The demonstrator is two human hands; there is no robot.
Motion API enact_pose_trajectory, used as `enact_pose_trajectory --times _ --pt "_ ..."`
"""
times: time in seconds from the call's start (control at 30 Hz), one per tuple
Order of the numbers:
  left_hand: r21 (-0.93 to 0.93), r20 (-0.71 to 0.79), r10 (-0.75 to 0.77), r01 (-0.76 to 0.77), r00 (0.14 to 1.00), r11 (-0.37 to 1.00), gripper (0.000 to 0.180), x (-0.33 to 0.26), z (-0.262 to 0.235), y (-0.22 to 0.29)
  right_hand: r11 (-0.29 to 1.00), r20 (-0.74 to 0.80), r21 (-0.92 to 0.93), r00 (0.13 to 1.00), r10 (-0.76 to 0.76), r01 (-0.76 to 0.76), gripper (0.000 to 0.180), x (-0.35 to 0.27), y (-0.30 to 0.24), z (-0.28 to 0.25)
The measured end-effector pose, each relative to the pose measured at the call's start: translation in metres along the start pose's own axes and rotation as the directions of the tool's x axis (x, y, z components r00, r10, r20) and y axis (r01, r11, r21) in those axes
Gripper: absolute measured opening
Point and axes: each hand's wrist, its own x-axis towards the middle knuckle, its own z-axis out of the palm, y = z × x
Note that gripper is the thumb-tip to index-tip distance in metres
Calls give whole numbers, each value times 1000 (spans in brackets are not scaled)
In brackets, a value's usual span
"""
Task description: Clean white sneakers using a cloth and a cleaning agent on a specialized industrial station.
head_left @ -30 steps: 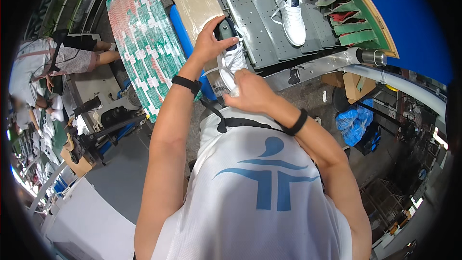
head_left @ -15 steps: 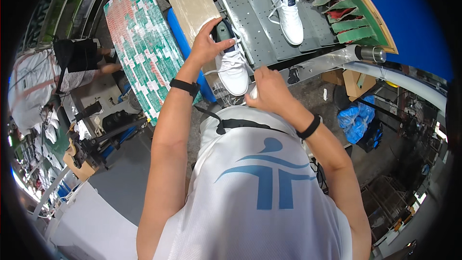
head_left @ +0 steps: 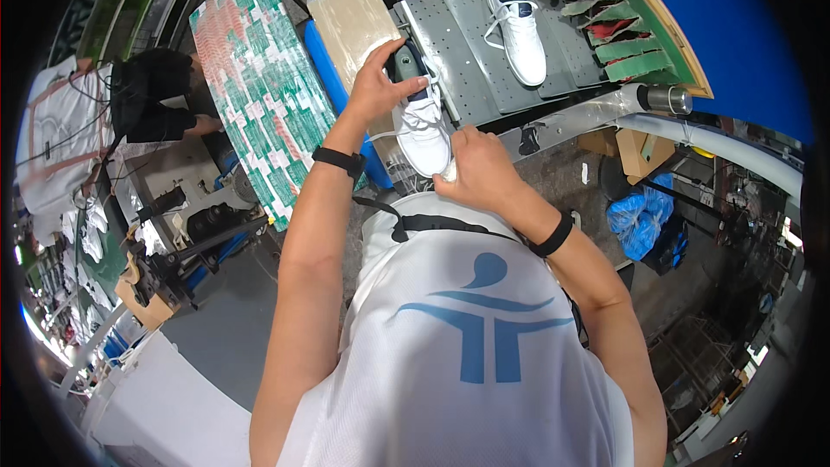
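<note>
— Where's the white sneaker?
— At the near edge of the grey perforated table, toe toward the person.
— And the grip?
— Left hand clamped on its heel; right hand closed over the toe. A second sneaker lies farther back.

Both bare forearms reach forward from the lower edge, each with a dark band at the wrist. The left hand is stretched farther out, fingers curled in a grip, thumb pointing right. The right hand sits nearer the chest, fingers closed downward
</note>
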Motion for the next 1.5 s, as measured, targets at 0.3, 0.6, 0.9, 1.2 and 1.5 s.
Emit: enact_pose_trajectory --times 0.3,0.6,0.9,1.2,1.5 --pt "0 6 37 -37 999 999 92 -4 4 -2 999 66 -26 997 33 -31 55 6 -12 -15" --pt "-50 32 32 -30 999 998 91 -7 -12 -5 999 152 45 988 7 -14 54 12 -4 -28" --pt "-684 39 -462 361 886 634 96 -77 -30 -30 642 294 673 929 225 -368 49 56 12 37" --pt "-591 -195 -530 332 825 735 49 -91 -36 -26 495 403 769 908 117 -405 45 63 8 49" --pt "582 -465 -191 461 864 670 77 -65 -228 -133 717 440 512 862 254 -473 65 -16 68 46"
